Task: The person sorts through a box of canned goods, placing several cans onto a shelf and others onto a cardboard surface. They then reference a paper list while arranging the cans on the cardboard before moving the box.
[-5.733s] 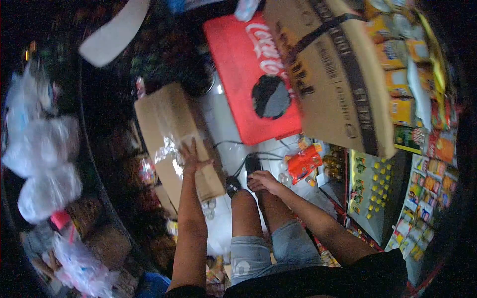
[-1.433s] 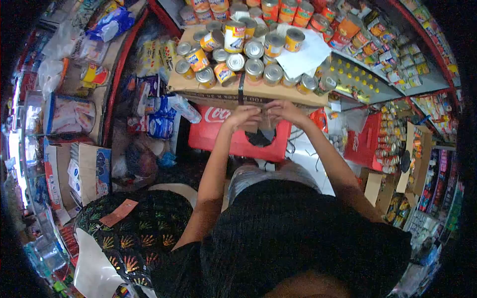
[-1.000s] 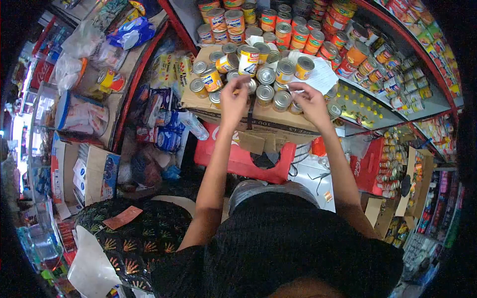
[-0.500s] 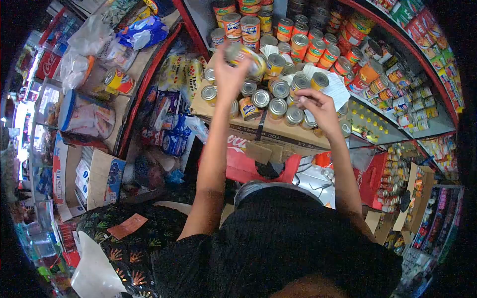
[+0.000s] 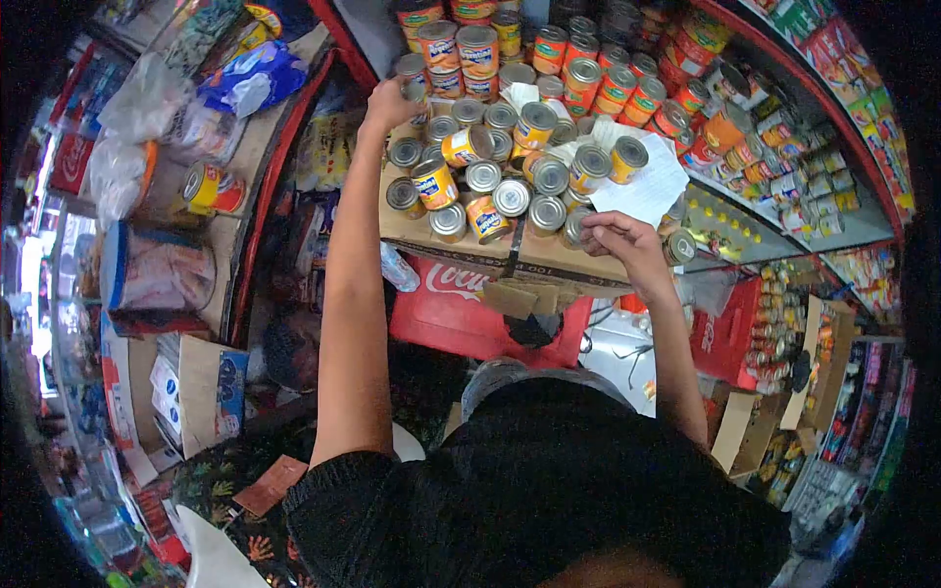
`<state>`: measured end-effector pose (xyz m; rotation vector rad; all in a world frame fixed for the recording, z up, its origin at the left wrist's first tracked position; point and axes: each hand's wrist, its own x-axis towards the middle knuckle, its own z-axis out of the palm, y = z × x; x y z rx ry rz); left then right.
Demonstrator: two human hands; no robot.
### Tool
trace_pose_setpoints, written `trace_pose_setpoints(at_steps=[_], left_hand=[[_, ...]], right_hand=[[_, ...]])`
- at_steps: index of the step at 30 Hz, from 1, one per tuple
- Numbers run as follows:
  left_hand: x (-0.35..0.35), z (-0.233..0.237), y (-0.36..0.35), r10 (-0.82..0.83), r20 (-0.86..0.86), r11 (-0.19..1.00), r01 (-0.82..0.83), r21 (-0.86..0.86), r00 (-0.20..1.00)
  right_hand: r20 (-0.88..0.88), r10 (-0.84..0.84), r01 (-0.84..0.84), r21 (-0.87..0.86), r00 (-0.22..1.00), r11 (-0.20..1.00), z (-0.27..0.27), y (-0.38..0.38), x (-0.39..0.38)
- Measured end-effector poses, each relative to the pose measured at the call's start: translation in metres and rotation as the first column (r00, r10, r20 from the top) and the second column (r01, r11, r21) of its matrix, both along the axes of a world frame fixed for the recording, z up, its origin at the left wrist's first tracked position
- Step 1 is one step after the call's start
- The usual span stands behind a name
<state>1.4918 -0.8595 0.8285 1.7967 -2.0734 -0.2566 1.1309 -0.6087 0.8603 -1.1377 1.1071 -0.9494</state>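
My left hand (image 5: 392, 104) reaches to the back left corner of the cardboard surface, its fingers round a can (image 5: 417, 91) that they partly hide. My right hand (image 5: 623, 242) hovers by the front right cans with fingers curled together and nothing visible in them. Between my hands, several cans crowd the cardboard box (image 5: 441, 238). A yellow-labelled can (image 5: 433, 184) stands upright near the front left, and another (image 5: 467, 145) lies tilted behind it. White paper (image 5: 657, 181) lies under and beside cans at the right.
Stacked cans (image 5: 477, 52) stand at the back, and orange-labelled cans (image 5: 582, 85) fill the shelf to their right. A red Coca-Cola case (image 5: 441, 314) is below the box. On the left shelf are a blue-lidded tub (image 5: 162, 269) and a yellow-red can (image 5: 213, 188).
My left hand has moved left with a can, from above the group to its back left corner. My right hand is slightly lower. The whole view has shifted a little.
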Motion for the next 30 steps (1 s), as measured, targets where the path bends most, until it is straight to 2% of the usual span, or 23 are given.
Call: trace_pose_setpoints(at_steps=[1,2,4,6,8,10,12,14,15,16,18,19,20,21,22,23,24,25,26,28,29,30], left_hand=[[-0.002,-0.003,-0.002,-0.029,-0.070,0.999,0.030,0.018,0.997],[-0.005,-0.005,-0.005,-0.042,-0.069,0.999,0.044,0.023,0.997],[-0.011,-0.011,-0.006,0.012,0.015,0.998,-0.011,-0.063,1.000],[-0.010,-0.012,-0.004,-0.030,0.014,0.998,0.031,-0.046,0.999],[-0.010,-0.003,0.009,0.042,0.004,0.987,-0.041,-0.158,0.999],[-0.005,0.008,0.032,0.104,-0.155,0.941,-0.147,-0.303,0.982],[-0.002,0.034,0.080,0.122,-0.372,0.851,-0.290,-0.438,0.920],[0.005,0.053,0.139,0.086,-0.680,0.899,-0.352,-0.262,0.728],[0.011,0.057,0.172,0.121,-0.816,0.939,-0.332,-0.091,0.565],[0.019,0.059,0.201,0.181,-0.908,0.959,-0.272,0.079,0.377],[0.061,0.028,0.244,0.304,-0.818,0.950,-0.085,0.302,0.488],[0.063,0.018,0.263,0.251,-0.766,0.931,0.068,0.357,0.591],[0.065,0.010,0.274,0.177,-0.713,0.884,0.209,0.418,0.678],[0.054,0.001,0.278,0.306,-0.593,0.752,0.194,0.630,0.745],[0.042,-0.011,0.281,0.404,-0.443,0.573,0.156,0.804,0.800],[0.041,-0.047,0.281,0.265,-0.364,0.600,0.143,0.787,0.893],[0.043,-0.103,0.285,0.121,-0.264,0.622,0.134,0.772,0.957],[0.048,-0.191,0.299,0.131,-0.234,0.644,0.097,0.759,0.963],[0.052,-0.252,0.308,0.139,-0.206,0.668,0.062,0.742,0.969],[-0.014,-0.213,0.301,0.258,0.088,0.739,-0.256,0.623,0.962],[-0.020,-0.230,0.301,0.270,0.089,0.730,-0.264,0.631,0.959],[-0.023,-0.256,0.301,0.280,0.054,0.753,-0.254,0.607,0.958]], right_hand=[[-0.014,0.012,-0.012,0.011,1.000,1.000,0.000,0.003,0.002],[-0.026,0.025,-0.024,0.020,0.999,0.999,-0.001,0.005,0.003],[-0.014,0.013,-0.012,0.034,1.000,0.999,-0.006,0.012,0.004],[-0.045,0.002,-0.001,0.029,0.999,1.000,-0.012,0.020,0.004],[-0.081,0.009,-0.006,0.037,0.997,0.999,-0.022,0.027,0.002],[-0.079,0.048,-0.041,0.094,0.996,0.995,-0.027,0.037,0.004],[-0.117,0.115,-0.100,0.125,0.986,0.987,-0.056,0.050,-0.001],[-0.484,0.279,-0.338,-0.038,0.830,0.940,-0.093,0.059,-0.008],[-0.691,0.407,-0.425,0.158,0.598,0.891,-0.073,0.060,0.000],[-0.686,0.419,-0.427,0.172,0.595,0.888,-0.093,0.062,-0.003],[-0.739,0.659,-0.492,0.525,0.140,0.694,-0.170,0.075,-0.016],[-0.737,0.662,-0.491,0.529,0.138,0.692,-0.204,0.086,-0.027],[-0.635,0.645,-0.308,0.568,0.426,0.763,-0.238,0.096,-0.038],[-0.511,0.529,-0.120,0.633,0.678,0.765,-0.259,0.104,-0.043],[-0.510,0.538,-0.127,0.637,0.671,0.761,-0.267,0.111,-0.041],[-0.428,0.275,0.033,0.586,0.861,0.810,-0.272,0.116,-0.037],[-0.309,-0.025,0.204,0.561,0.951,0.802,-0.281,0.118,-0.033],[-0.220,-0.024,0.150,0.578,0.975,0.802,-0.306,0.115,-0.039],[-0.216,-0.014,0.140,0.582,0.976,0.801,-0.319,0.112,-0.033],[-0.173,-0.207,0.261,0.410,0.963,0.874,-0.345,0.110,-0.021],[-0.211,-0.173,0.225,0.253,0.962,0.941,-0.407,0.118,-0.035],[-0.216,-0.153,0.208,0.265,0.964,0.941,-0.415,0.114,-0.031]])
